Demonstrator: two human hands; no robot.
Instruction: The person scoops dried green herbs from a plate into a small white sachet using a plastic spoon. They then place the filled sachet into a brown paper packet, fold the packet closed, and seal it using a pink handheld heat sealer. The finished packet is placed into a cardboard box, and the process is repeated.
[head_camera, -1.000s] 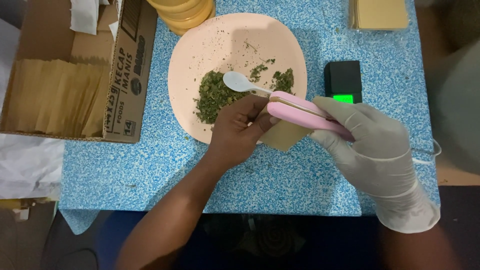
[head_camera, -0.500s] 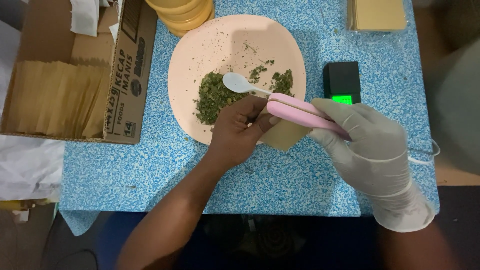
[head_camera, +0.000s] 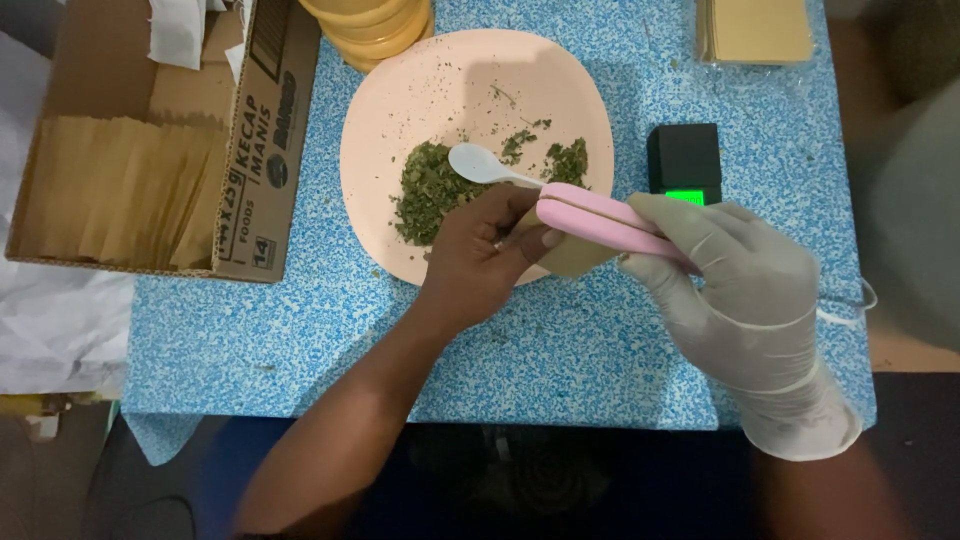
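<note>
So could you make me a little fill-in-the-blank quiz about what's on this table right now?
1. The dried green herbs lie on a round ____ plate.
2. Only the ____ hand wears a glove; the other hand is bare.
3. The small black scale shows a lit ____ display.
4. The spoon has a white bowl and a ____ handle.

Missing words: pink; right; green; pink.
</note>
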